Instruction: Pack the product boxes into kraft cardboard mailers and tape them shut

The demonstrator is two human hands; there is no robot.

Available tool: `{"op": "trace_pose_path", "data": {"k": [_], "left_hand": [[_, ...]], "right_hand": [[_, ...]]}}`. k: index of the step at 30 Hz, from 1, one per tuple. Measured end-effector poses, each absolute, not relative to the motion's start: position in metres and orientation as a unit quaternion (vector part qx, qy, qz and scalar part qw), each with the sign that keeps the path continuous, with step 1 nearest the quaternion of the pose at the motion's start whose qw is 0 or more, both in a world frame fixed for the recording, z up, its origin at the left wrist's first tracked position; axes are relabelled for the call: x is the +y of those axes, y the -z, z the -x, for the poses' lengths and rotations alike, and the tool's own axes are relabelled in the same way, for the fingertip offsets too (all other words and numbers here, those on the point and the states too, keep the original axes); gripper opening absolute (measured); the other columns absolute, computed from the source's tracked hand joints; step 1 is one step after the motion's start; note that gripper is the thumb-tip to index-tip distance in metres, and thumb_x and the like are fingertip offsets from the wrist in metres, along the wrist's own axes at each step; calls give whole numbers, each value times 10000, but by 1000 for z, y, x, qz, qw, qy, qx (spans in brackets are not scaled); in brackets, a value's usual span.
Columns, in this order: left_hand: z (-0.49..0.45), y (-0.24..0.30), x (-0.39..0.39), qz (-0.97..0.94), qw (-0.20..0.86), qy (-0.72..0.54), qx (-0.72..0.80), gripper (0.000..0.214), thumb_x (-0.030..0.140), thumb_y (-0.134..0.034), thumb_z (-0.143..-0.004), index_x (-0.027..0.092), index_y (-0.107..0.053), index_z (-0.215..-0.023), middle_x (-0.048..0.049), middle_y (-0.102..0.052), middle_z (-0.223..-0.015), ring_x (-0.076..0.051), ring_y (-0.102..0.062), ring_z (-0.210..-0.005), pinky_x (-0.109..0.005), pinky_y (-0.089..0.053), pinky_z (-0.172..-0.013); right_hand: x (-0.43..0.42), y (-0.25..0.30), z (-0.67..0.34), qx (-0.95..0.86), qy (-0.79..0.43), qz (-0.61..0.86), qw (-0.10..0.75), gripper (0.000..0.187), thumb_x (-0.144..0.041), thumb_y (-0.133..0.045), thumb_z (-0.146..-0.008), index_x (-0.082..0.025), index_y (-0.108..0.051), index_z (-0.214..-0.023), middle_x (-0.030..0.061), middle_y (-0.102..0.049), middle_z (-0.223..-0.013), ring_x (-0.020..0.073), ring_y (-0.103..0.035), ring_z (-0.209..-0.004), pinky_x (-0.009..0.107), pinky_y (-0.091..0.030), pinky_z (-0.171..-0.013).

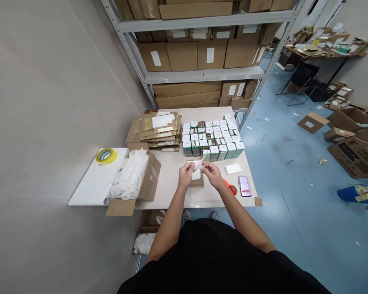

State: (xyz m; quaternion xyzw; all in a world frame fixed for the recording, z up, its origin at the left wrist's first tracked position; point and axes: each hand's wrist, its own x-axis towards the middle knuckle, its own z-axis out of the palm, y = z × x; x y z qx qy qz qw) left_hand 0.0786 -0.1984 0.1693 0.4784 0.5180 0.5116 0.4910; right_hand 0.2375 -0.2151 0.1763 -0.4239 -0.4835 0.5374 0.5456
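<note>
Your left hand [186,173] and right hand [212,173] meet over the near edge of the worktop [171,167]. Each grip is pinched narrow on one end of a small white card [197,164], possibly a label; the view is too small to tell. The card is held just above a flat brown box [196,181]. An orange cutter [230,188] lies beside your right wrist, and a loose white slip [233,168] is just beyond it. To the left stands an open carton of white bags [131,177], with a yellow tape roll [106,155] near it. Farther back, green-and-white small boxes [213,141] stand in rows beside flattened cartons [156,130].
</note>
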Motion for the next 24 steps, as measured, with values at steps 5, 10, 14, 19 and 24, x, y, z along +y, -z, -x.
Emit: {"op": "trace_pose_path", "data": {"k": [5,10,14,19,24], "left_hand": [[-85,-159,-203,-460,555,-504,476,569,659,-590,-916,150,-794,-1068,-114,-773,-1083,-257,-707,-1030,-377,-555,-932],[-84,-152,-207,-452,518,-506,520,477,495,-854,-726,170,-796,-1071,-88,-774,-1044,-239,-709,-987,-354,-560,-904],[-76,-150,-207,-419,495,-534,543,346,489,-785,-801,154,-796,-884,-35,-746,-844,-194,-680,-824,-297,-547,-765],[-69,-156,-209,-439,475,-538,540,342,487,-728,-842,150,-787,-835,-34,-731,-815,-189,-665,-779,-276,-532,-691],[-54,-163,-210,-486,462,-532,517,319,468,-707,-851,159,-788,-846,-51,-743,-900,-185,-671,-803,-272,-536,-714]], "right_hand": [[-214,-161,-246,-442,-573,439,533,305,-534,-726,-841,-235,-665,-829,89,-728,-1199,247,-665,-1012,384,-542,-868],[-210,-155,-249,-450,-585,438,513,315,-525,-754,-800,-226,-654,-793,114,-730,-1229,272,-672,-1084,395,-542,-900],[-210,-158,-252,-436,-606,426,511,306,-502,-758,-779,-233,-616,-744,80,-756,-1130,243,-685,-979,379,-562,-839],[-212,-160,-235,-363,-617,472,515,373,-558,-791,-742,-242,-623,-846,34,-738,-862,215,-698,-813,357,-579,-732],[-207,-164,-197,-379,-592,489,517,461,-551,-868,-668,-232,-673,-938,45,-752,-864,205,-683,-781,340,-554,-708]]}}
